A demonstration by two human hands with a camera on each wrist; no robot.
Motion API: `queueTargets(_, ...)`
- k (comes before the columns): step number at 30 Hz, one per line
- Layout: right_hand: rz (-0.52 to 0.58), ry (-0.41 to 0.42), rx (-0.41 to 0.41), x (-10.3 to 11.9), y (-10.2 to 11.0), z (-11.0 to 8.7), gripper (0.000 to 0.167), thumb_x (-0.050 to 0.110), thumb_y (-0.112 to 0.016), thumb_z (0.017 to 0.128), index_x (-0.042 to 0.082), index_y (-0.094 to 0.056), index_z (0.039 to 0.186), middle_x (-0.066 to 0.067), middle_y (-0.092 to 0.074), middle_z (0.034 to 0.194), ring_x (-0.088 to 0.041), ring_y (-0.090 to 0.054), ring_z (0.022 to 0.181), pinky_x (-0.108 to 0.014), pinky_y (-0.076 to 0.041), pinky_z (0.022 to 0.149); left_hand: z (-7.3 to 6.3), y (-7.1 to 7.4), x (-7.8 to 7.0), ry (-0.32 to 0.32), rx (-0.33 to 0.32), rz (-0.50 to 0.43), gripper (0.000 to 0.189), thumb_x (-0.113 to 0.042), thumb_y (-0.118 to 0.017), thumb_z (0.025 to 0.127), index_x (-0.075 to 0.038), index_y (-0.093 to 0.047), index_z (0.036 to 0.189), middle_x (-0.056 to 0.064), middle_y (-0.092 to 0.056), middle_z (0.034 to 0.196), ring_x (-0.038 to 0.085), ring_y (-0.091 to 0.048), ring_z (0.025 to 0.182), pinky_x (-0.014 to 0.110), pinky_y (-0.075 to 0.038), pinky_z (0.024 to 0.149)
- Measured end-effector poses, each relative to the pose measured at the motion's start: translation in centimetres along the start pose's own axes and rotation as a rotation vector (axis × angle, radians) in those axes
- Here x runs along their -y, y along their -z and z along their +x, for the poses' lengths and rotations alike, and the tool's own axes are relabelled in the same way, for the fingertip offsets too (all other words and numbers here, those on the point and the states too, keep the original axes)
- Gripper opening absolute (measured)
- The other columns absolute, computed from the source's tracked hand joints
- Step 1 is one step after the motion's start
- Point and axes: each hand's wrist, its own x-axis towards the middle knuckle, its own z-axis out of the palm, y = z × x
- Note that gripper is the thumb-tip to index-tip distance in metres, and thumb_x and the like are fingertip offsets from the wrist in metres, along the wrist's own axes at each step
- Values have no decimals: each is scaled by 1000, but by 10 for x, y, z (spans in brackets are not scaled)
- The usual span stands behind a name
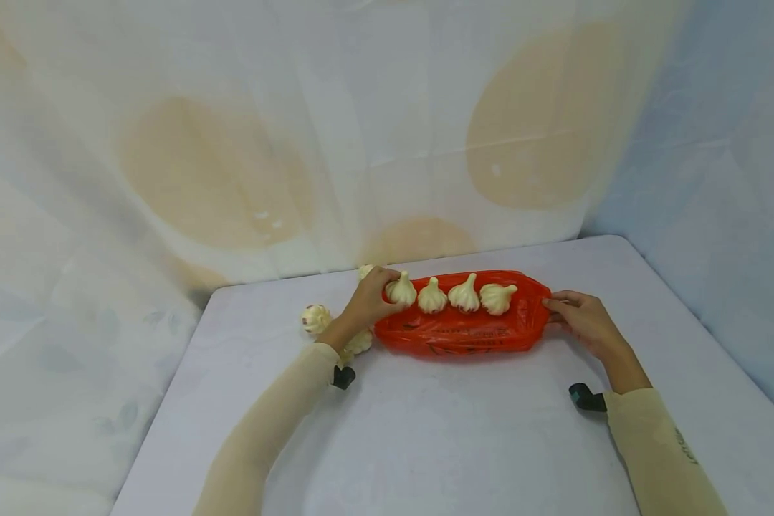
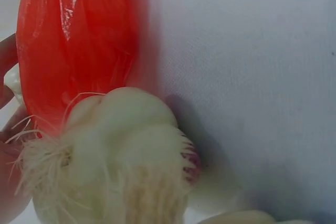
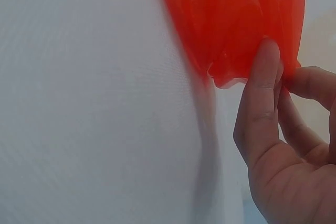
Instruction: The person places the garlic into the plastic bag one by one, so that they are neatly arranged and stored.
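A red plastic bag (image 1: 454, 337) lies flat across the table, with several garlic bulbs (image 1: 464, 294) in a row on top of it. At the row's left end my left hand (image 1: 368, 301) grips one garlic bulb (image 1: 402, 289) between thumb and fingers. My right hand (image 1: 583, 321) pinches the bag's right end; in the right wrist view the thumb and fingers (image 3: 263, 85) hold its red edge. Close to the left wrist camera, a garlic bulb (image 2: 126, 145) with stringy roots hides part of the left hand.
Left of the bag, loose garlic bulbs (image 1: 316, 319) lie around my left forearm, partly covered by it. The white table (image 1: 464, 437) reaches back to a patterned cloth wall (image 1: 374, 143), and another cloth stands along the right side.
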Motion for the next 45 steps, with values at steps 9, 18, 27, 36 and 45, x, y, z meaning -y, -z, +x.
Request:
queueTargets(9, -6, -1, -4, 1, 0, 0, 63, 43, -56, 98, -4, -45, 138, -23, -50, 132, -8, -62, 87, -24, -54, 80, 1, -4, 3, 41, 47, 49, 58, -21, -84, 76, -3, -60, 125, 11, -54, 118, 23, -54, 106, 35, -46, 96)
queueTargets(18, 4, -13, -10, -1, 0, 2, 63, 43, -57, 97, -3, -46, 138, -23, -49, 133, -9, -62, 87, -25, -54, 80, 1, -5, 2, 38, 84, 62, 56, -22, -83, 78, -4, -60, 126, 11, -54, 120, 24, -54, 106, 37, -47, 95)
queueTargets(27, 5, -7, -6, 2, 1, -1, 62, 42, -57, 97, -4, -46, 137, -22, -50, 129, -10, -62, 87, -25, -55, 79, 4, -6, 5, 44, 137, 67, 56, -22, -83, 78, -3, -60, 126, 12, -54, 123, 24, -52, 113, 35, -43, 100)
queueTargets(36, 3, -17, -12, 2, 2, 2, 63, 44, -58, 96, -3, -47, 136, -18, -52, 126, -12, -61, 88, -24, -54, 79, 8, -6, 5, 60, 159, 62, 54, -25, -82, 80, -5, -61, 125, 9, -57, 124, 21, -51, 112, 34, -44, 97)
queueTargets(45, 6, -24, -5, 0, 1, 0, 62, 43, -58, 96, -3, -47, 136, -19, -53, 126, -11, -62, 88, -26, -54, 80, 7, -4, 4, 73, 177, 59, 56, -26, -81, 80, -3, -60, 127, 10, -59, 127, 24, -50, 119, 37, -41, 102)
